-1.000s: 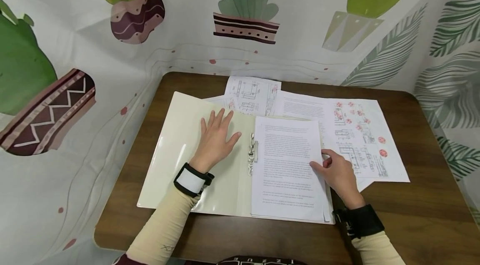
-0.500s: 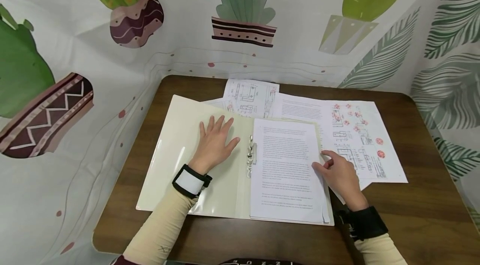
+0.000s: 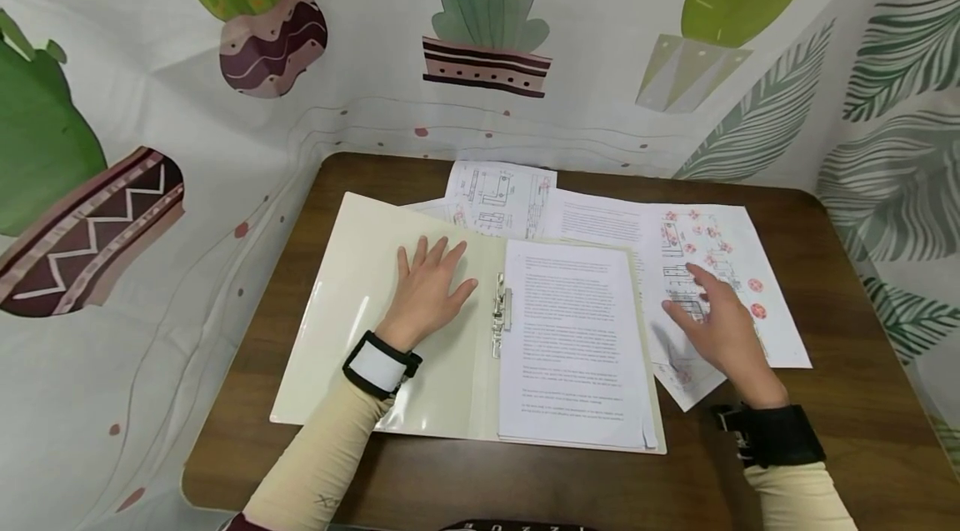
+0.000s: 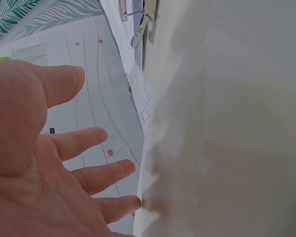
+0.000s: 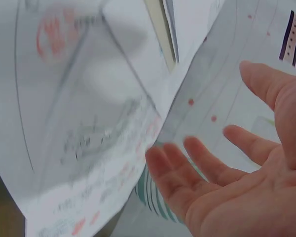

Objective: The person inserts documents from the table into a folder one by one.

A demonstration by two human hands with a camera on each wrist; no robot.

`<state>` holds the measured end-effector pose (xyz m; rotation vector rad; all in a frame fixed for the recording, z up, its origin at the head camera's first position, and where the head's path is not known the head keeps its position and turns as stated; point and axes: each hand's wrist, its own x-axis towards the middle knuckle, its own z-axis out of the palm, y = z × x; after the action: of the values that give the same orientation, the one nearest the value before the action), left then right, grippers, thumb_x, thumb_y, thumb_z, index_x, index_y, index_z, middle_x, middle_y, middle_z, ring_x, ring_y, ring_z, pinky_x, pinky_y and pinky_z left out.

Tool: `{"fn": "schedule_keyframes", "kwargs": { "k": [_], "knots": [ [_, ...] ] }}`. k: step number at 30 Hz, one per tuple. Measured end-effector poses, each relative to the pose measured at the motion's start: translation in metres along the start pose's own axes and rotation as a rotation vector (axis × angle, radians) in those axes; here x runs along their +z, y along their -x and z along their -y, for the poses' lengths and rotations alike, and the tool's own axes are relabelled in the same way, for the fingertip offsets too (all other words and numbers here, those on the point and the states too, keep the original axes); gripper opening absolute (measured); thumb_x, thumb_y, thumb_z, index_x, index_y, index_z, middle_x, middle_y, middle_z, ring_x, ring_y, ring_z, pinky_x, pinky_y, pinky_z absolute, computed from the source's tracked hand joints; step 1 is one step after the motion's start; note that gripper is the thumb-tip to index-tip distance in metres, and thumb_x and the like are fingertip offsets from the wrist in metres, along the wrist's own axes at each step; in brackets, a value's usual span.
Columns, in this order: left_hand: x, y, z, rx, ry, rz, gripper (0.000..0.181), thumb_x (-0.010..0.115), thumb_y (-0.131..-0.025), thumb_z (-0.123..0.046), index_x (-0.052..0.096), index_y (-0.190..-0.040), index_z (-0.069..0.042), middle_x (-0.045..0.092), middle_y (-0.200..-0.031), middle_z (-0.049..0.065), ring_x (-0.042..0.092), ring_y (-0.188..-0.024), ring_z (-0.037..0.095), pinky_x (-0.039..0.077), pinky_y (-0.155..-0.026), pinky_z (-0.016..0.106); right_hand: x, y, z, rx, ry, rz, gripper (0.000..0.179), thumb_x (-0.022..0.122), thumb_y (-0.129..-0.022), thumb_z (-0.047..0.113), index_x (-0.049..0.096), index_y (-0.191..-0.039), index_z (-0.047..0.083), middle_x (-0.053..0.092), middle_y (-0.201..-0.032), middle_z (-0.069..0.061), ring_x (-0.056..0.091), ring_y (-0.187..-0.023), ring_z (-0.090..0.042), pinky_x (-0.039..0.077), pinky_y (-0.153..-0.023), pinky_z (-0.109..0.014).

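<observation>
A cream ring binder (image 3: 352, 289) lies spread flat on the table, its metal clip (image 3: 501, 310) along the spine. My left hand (image 3: 426, 291) rests on the inside of its left cover, fingers spread. On the binder's right side lies a stack of printed sheets (image 3: 570, 348), edges mostly lined up. To the right of the stack, my right hand (image 3: 723, 331) is over a drawing sheet with red stamps (image 3: 768, 331); thumb and fingers are apart and hold nothing. In the right wrist view, the fingers (image 5: 207, 163) are loosely extended beside the stamped paper (image 5: 89, 123).
Behind the binder, another drawing sheet (image 3: 498, 189) and a page of text (image 3: 600, 218) lie partly under it. A small paper corner (image 3: 686, 381) pokes out below the stamped sheet. The brown table (image 3: 847, 431) meets a cactus-print curtain (image 3: 360, 39) at the back.
My right hand has left the right edge of the paper stack and moved right, over the stamped drawing. The left hand stays on the cover. The head view has shifted slightly.
</observation>
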<state>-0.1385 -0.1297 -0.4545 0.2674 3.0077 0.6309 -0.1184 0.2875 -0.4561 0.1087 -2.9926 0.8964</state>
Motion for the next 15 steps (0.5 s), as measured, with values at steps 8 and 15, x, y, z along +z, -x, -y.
{"fn": "schedule_keyframes", "kwargs": {
  "k": [8,15],
  "knots": [
    [0.002,0.001,0.002,0.007,-0.007,-0.005,0.060,0.061,-0.103,-0.039,0.047,-0.155,-0.012,0.038,-0.160,0.024,0.018,-0.152,0.051,0.002,-0.119,0.071,-0.019,-0.014,-0.024,0.038,0.011,-0.067,0.090,0.072,-0.096,0.018,0.014,-0.161,-0.006,0.017,-0.161,-0.038,0.017,-0.148,-0.058,0.022,-0.111,-0.075],
    [0.000,0.001,-0.001,0.020,-0.002,-0.017,0.060,0.064,-0.101,-0.039,0.049,-0.153,-0.012,0.040,-0.158,0.025,0.019,-0.151,0.052,0.003,-0.118,0.072,-0.030,-0.023,-0.055,0.172,0.002,-0.017,0.095,0.068,-0.099,0.025,0.004,-0.161,-0.005,0.004,-0.164,-0.037,0.009,-0.148,-0.060,0.015,-0.112,-0.077]
  ]
}}
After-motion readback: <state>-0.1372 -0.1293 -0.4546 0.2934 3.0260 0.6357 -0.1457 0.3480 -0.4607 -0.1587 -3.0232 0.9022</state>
